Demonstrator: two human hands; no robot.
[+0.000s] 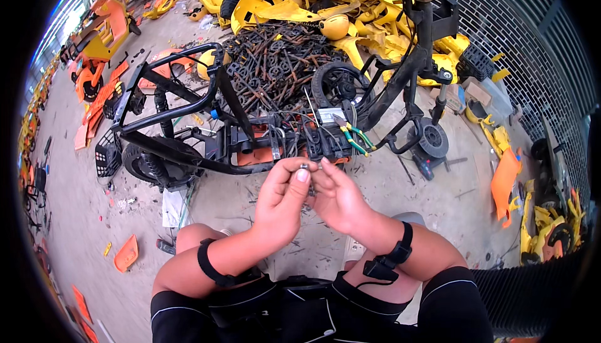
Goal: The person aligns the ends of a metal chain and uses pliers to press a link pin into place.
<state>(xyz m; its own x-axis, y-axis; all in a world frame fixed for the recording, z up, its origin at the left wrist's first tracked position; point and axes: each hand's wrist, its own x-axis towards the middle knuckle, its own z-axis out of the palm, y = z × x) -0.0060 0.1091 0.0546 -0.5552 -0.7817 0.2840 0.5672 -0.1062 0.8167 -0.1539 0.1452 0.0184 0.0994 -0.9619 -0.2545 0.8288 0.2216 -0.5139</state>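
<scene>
My left hand (282, 199) is closed, its thumb and forefinger pinching a small metal piece (305, 166), perhaps a nut or bolt end. Close against it, my right hand (340, 199) has thumb and fingertips drawn together; what they hold, if anything, is too small to name. Just beyond both hands lies a stripped black scooter frame (169, 117) with exposed wiring and an orange panel inside. A pair of pliers (352, 135) with green and yellow handles rests on the frame's middle part, beside a silver box (330, 115).
Behind the frame rises a heap of rusty metal parts (275, 61), backed by yellow plastic panels (282, 8). A dark power tool (424, 164) lies by a small wheel (433, 138) on the right. Orange pieces (126, 253) litter the floor; a brick wall (519, 49) bounds the right.
</scene>
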